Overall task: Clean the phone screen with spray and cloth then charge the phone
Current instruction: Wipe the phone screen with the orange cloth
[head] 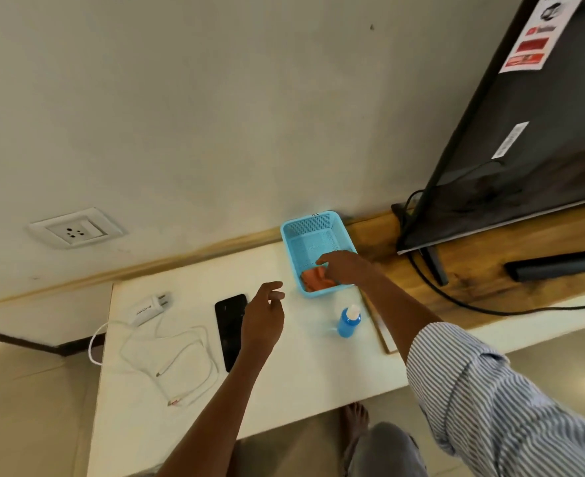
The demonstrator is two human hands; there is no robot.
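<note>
**Two hands over the tabletop, right one in the basket**

One wall [215,98] fills the upper view, with a white socket [75,229] set low on it at the left. A dark TV [532,139] leans in at the upper right; it stands on a wooden shelf [473,270] that also carries a black remote [556,265] and a black cable [490,309].

The white tabletop [284,373] carries all task items. The blue basket [313,232] stands at its far edge, touching the shelf. A phone [229,325], dark and lying flat, sits near the centre. A white cable [180,359] lies in loose loops left of the phone, one loop hanging over the left edge. Its charger [149,308] lies at the far end of the loops, prongs pointing toward the wall, not plugged in. The blue spray bottle [349,321] stands upright just in front of the basket. The orange cloth [313,280] lies crumpled in the basket's near end.

The right hand [346,270], on a striped-sleeved arm, reaches into the basket; its fingers curl down onto the cloth. The left hand [265,315] hovers over the phone's right edge, fingers loosely bent and apart, holding nothing.
</note>
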